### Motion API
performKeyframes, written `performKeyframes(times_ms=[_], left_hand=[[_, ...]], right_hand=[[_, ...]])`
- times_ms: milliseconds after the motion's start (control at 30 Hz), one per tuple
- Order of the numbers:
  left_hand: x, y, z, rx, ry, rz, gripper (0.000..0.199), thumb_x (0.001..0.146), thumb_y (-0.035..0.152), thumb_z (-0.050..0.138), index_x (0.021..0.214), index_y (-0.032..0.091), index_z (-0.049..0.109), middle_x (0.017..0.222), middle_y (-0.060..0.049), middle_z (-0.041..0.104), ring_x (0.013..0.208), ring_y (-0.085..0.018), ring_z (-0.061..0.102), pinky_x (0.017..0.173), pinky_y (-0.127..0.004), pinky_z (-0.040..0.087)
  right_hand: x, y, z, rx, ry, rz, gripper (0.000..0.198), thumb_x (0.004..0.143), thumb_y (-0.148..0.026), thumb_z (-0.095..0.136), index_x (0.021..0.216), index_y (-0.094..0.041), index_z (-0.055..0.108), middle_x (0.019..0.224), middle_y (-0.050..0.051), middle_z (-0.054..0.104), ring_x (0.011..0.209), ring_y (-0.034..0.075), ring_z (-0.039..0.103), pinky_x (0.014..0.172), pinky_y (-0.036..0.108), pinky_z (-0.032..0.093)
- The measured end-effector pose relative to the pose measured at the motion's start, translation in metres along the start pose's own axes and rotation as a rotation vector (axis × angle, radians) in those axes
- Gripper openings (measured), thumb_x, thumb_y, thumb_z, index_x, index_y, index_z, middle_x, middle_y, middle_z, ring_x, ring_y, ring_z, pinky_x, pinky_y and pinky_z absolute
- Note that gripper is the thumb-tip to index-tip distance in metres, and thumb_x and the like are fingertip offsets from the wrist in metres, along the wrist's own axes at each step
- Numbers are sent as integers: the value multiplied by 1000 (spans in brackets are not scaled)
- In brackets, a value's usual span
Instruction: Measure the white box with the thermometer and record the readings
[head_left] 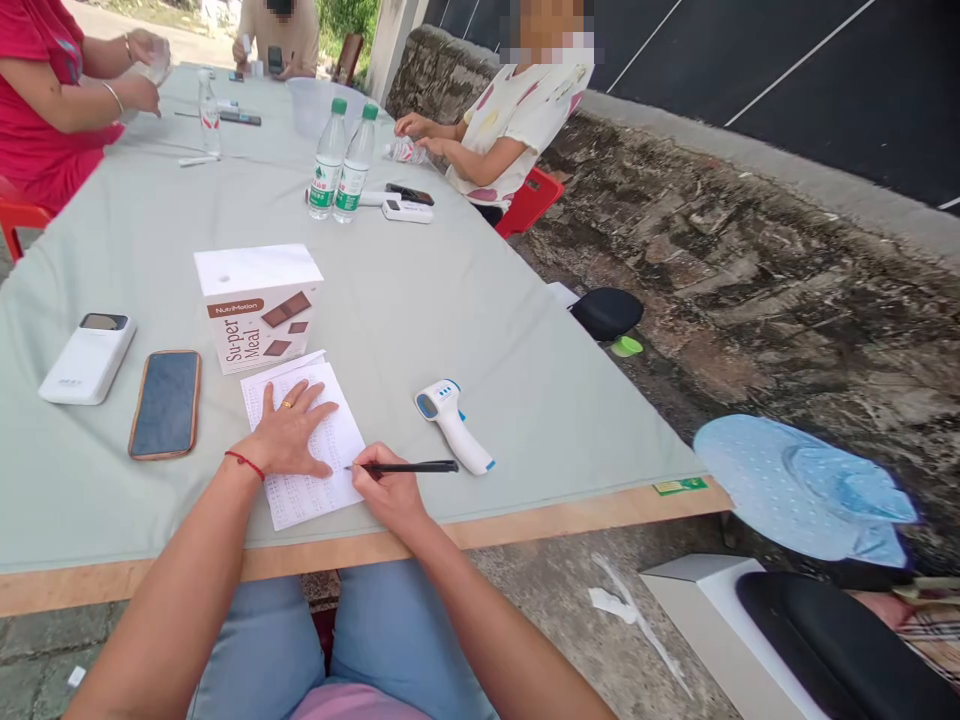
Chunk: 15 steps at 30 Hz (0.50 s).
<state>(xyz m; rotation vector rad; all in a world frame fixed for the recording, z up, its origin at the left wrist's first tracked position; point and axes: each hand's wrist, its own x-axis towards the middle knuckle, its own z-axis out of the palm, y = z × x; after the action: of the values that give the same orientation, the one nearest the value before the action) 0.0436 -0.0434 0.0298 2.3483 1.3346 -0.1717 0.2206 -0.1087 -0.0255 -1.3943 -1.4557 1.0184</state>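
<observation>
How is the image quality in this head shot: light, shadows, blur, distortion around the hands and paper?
Head view: even, shaded daylight, no glare on the pale green tablecloth; soft shadows only. The left hand flat on the white printed sheet and the right hand with its grip on the black pen are sharp, though the print is too small to read. Wide-angle lens stretches the edges; distant faces are blurred out.

The left hand [289, 435] is lying flat, palm down, fingers spread, on the sheet [319, 480], with a ring on one finger and a red string around the wrist. The right hand [386, 485] is resting at the sheet's right edge, fingers pinching a pen [409, 466]. Both forearms are reaching forward, bare.
</observation>
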Motion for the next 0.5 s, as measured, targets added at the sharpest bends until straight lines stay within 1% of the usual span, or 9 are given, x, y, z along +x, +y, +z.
performKeyframes(times_ms=[200,367,433,467,500], left_hand=[[1,0,0,15,-8,-3,96,62,56,70,145,24,32,159,-13,12,146,-34,4,108,-67,-8],[1,-1,2,-17,21,9,96,59,52,73,142,24,36,158,-13,16,145,-38,9,108,-68,-6],[1,-3,2,-48,72,24,91,57,48,75,138,23,41,156,-14,24,142,-40,17,108,-68,-2],[1,-4,1,-73,124,30,82,59,44,74,133,23,47,151,-13,34,139,-39,26,109,-67,4],[0,-6,-1,-111,203,23,66,62,40,71,123,22,54,141,-12,48,131,-37,38,110,-63,14]], right_hand=[[0,2,0,-11,-10,-18,9,66,-29,52,61,-22,50,52,-5,47,50,11,42,49,24,35],[0,4,0,-33,-20,-43,9,67,-27,52,61,-22,47,51,-6,46,49,11,41,49,24,35],[-1,4,-1,-48,18,-60,9,70,-27,52,63,-22,48,52,-6,46,49,11,42,49,24,36],[-2,4,-2,-60,53,-71,9,73,-28,52,66,-23,49,54,-5,47,49,12,43,49,25,37],[-3,5,-3,-81,89,-91,8,77,-28,51,71,-23,51,57,-4,50,51,13,45,51,25,39]])
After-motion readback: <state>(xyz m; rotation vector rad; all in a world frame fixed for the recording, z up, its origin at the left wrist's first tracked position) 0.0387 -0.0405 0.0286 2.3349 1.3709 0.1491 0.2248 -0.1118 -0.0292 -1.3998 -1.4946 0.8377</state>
